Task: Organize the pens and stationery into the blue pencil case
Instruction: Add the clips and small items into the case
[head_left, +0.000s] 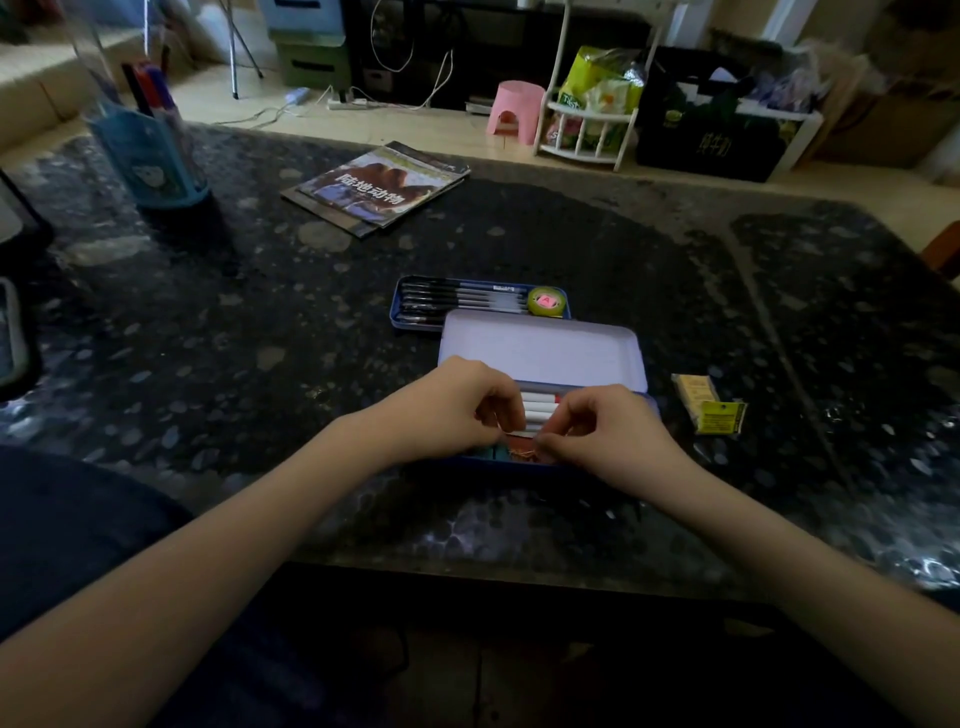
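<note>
The blue pencil case (550, 465) lies open near the table's front edge, its pale lid (543, 351) raised behind. Several white pens (537, 410) lie inside it. My left hand (457, 410) and my right hand (608, 431) hover over the case with curled fingers, and their fingertips meet on one white pen at the front of the row. A small reddish item (522, 451) lies in the case's front part, half hidden by my fingers. Behind the lid a blue inner tray (400, 314) holds several black pens (457, 299) and a yellow-green tape roll (544, 301).
A yellow eraser packet (709, 402) lies to the right of the case. A magazine (376, 184) rests at the table's far middle, a blue pen holder (153, 156) with markers at the far left. Dark devices sit on the left edge. Beyond the table the floor holds a pink stool (514, 111) and a white rack.
</note>
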